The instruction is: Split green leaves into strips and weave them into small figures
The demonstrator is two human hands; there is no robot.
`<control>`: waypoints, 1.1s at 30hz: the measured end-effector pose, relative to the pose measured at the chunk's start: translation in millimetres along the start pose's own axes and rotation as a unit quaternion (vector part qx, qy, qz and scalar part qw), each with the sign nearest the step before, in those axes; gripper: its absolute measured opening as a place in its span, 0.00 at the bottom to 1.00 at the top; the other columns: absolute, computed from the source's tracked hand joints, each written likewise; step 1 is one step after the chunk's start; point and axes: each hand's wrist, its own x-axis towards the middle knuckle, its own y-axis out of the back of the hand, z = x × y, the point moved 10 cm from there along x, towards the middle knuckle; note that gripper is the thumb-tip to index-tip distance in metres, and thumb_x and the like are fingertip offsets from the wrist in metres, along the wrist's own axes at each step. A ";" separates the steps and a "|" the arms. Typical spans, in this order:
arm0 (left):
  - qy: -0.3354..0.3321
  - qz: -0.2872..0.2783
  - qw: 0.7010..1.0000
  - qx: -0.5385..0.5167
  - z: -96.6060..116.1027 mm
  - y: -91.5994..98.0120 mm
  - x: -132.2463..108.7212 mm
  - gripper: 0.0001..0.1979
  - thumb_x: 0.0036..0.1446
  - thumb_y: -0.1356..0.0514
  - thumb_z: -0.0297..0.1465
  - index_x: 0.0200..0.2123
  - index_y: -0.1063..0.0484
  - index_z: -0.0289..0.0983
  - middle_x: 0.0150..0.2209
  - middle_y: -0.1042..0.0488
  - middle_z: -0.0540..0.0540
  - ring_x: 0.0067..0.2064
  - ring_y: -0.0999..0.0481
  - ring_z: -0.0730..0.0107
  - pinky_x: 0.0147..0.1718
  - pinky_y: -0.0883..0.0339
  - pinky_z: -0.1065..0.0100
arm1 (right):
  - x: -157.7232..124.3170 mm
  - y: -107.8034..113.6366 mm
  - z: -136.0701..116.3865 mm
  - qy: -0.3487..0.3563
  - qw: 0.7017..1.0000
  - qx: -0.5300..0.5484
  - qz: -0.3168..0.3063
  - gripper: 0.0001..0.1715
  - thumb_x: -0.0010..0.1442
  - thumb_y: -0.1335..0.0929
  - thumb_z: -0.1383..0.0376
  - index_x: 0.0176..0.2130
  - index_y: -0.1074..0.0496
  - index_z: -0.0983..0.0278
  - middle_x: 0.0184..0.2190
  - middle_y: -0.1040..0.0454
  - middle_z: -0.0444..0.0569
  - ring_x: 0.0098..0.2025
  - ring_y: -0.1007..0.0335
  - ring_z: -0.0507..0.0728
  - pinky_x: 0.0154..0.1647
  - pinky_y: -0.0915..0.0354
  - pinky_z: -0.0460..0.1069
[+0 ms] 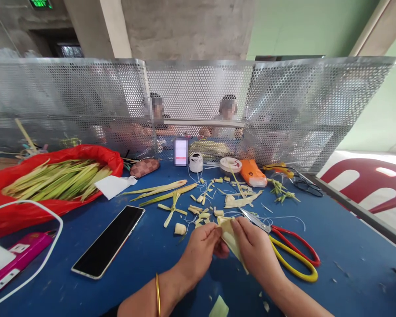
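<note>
Between my two hands is a pale green strip of leaf or husk (230, 240), pinched near its upper end. My left hand (203, 246), with a gold bangle at the wrist, has its thumb and fingers closed on the strip's left edge. The fingers of my right hand (254, 242) grip its right side. Scissors (280, 237) with one red and one yellow handle lie just right of my right hand. Cut scraps (203, 213) and white thread are scattered beyond my hands. A tied leaf cross (173, 209) lies to the left.
A red bag (115, 160) of long green leaves (62, 178) stands at left. Nearby are a dark phone (108, 242) and a pink power strip (23, 259). Thread spool (196, 163), tape roll (231, 165) and orange packet (252, 173) stand before a perforated metal screen (198, 88); people sit behind it.
</note>
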 end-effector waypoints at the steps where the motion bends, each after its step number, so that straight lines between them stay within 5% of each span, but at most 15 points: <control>1: -0.003 0.010 1.000 -0.001 0.7 2.5 0.0 0.20 0.55 0.45 0.48 0.25 0.33 0.36 0.22 0.29 0.48 0.24 0.30 0.72 0.28 0.34 0.69 | 0.8 3.4 -0.8 0.001 1.000 -0.002 0.007 0.25 0.66 0.45 0.52 0.22 0.45 0.60 0.17 0.38 0.41 0.21 0.44 0.52 0.22 0.50 0.45; 5: -0.031 0.067 0.997 -0.007 4.7 14.3 -0.6 0.22 0.53 0.43 0.51 0.31 0.33 0.36 0.28 0.29 0.48 0.28 0.27 0.70 0.26 0.33 0.69 | 0.6 8.6 -3.9 0.001 1.000 -0.021 0.015 0.25 0.66 0.44 0.51 0.22 0.46 0.60 0.16 0.40 0.40 0.20 0.46 0.51 0.22 0.51 0.45; 8: -0.014 0.053 0.998 -0.010 0.3 9.5 -0.1 0.25 0.44 0.34 0.49 0.37 0.33 0.36 0.31 0.28 0.48 0.30 0.27 0.68 0.24 0.33 0.71 | -4.5 -6.4 -9.3 0.013 0.998 -0.037 -0.045 0.23 0.65 0.43 0.53 0.22 0.46 0.60 0.16 0.40 0.40 0.20 0.48 0.51 0.21 0.53 0.46; 14: -0.035 0.132 0.988 -0.078 5.9 28.6 2.2 0.16 0.49 0.37 0.44 0.30 0.31 0.36 0.23 0.31 0.52 0.24 0.34 0.75 0.22 0.36 0.73 | -12.4 -25.4 -19.0 0.023 0.990 0.029 -0.139 0.23 0.66 0.46 0.53 0.23 0.45 0.60 0.18 0.41 0.40 0.22 0.47 0.51 0.23 0.50 0.45; 21: -0.057 0.195 0.974 -0.095 17.2 49.5 -1.1 0.19 0.50 0.38 0.48 0.28 0.32 0.36 0.24 0.32 0.51 0.26 0.33 0.74 0.26 0.34 0.72 | -10.0 -18.6 -16.1 0.003 0.992 0.043 -0.119 0.24 0.66 0.45 0.51 0.23 0.47 0.60 0.19 0.43 0.40 0.23 0.49 0.51 0.24 0.50 0.46; 24: -0.017 0.116 0.987 -0.112 11.4 26.5 -2.1 0.24 0.47 0.39 0.53 0.33 0.29 0.36 0.30 0.28 0.47 0.32 0.29 0.69 0.29 0.33 0.70 | -8.6 -12.4 -13.9 0.006 0.996 0.029 -0.082 0.24 0.66 0.45 0.51 0.23 0.46 0.60 0.18 0.41 0.40 0.22 0.48 0.51 0.23 0.50 0.46; 28: 0.061 -0.021 0.996 -0.063 -4.8 -11.9 -5.9 0.23 0.42 0.32 0.45 0.34 0.25 0.33 0.29 0.26 0.45 0.30 0.29 0.69 0.29 0.35 0.70 | -7.1 -12.3 -12.1 0.013 0.997 0.032 -0.072 0.23 0.65 0.45 0.52 0.23 0.46 0.60 0.17 0.39 0.40 0.21 0.47 0.52 0.22 0.50 0.46; 33: 0.051 -0.046 0.996 -0.059 -5.3 -14.5 -4.1 0.19 0.45 0.34 0.45 0.29 0.25 0.32 0.25 0.27 0.47 0.26 0.31 0.71 0.32 0.35 0.68 | 0.3 -5.1 -4.7 -0.013 0.998 0.044 -0.046 0.23 0.65 0.44 0.52 0.22 0.44 0.60 0.17 0.38 0.40 0.22 0.45 0.52 0.23 0.48 0.45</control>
